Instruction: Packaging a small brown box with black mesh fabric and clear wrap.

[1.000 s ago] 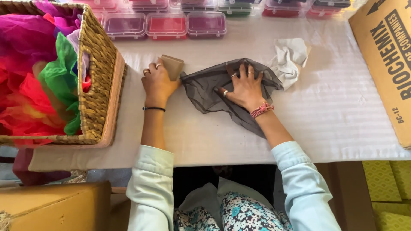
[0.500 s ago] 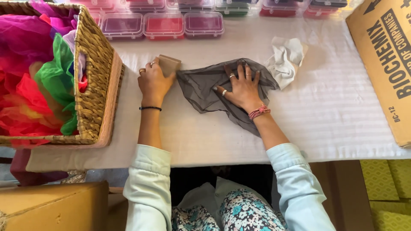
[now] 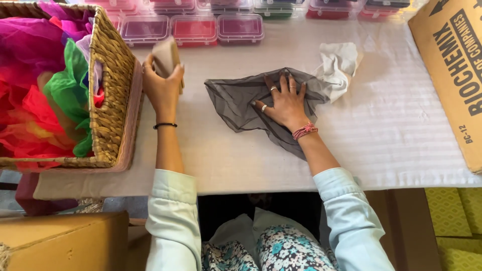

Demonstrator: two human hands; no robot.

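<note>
Two hands work over a white-covered counter. Left of the left grip stands a wicker basket heaped with bright net; a cardboard box lies far right of the right grip. Under the right hand, fingers spread flat, lies a grey net; a white cloth sits just beyond. The left hand is clamped on a tan block, lifted beside the basket.
</note>
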